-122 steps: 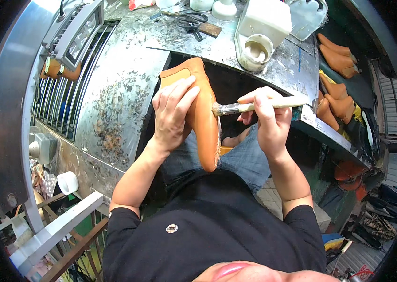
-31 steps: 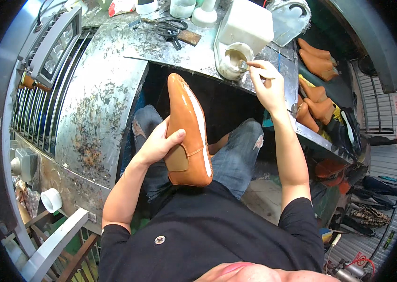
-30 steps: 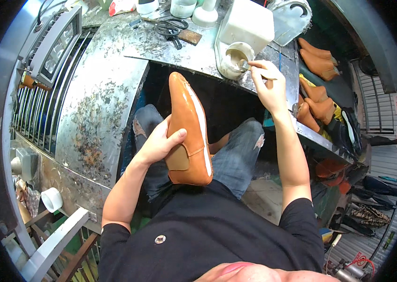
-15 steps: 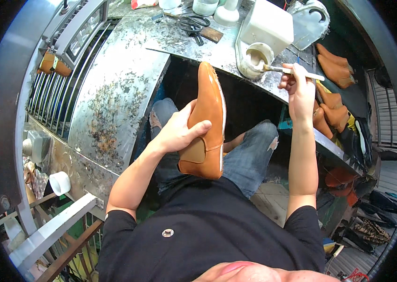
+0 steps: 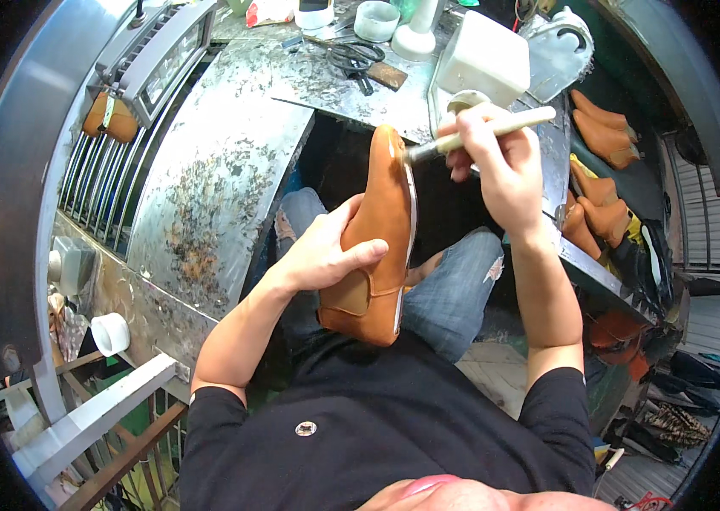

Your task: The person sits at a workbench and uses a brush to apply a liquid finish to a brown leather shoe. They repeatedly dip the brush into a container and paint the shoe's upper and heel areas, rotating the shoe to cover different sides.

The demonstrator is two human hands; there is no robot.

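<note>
A tan leather ankle boot (image 5: 377,226) is held over my lap by my left hand (image 5: 326,251), its toe pointing away from me. My thumb lies across the boot's side; the fingers behind it are hidden. A pale band runs along the edge of the sole on the right. My right hand (image 5: 501,166) grips a brush (image 5: 509,125) by its light handle. The brush's tip meets the edge of the boot near the toe. Behind my right hand is a glue pot (image 5: 466,100), partly covered, joined to a white container (image 5: 486,58).
Black scissors (image 5: 356,58) and a brown block (image 5: 387,77) lie on the stained metal bench (image 5: 215,162). More tan boots (image 5: 603,136) stand at the right. A grey lamp (image 5: 164,64) hangs at the left above metal bars. A white cup (image 5: 374,21) sits at the back.
My right hand has brought the brush from the glue pot leftward to the boot's edge. The boot has shifted slightly toward me, still in my left hand.
</note>
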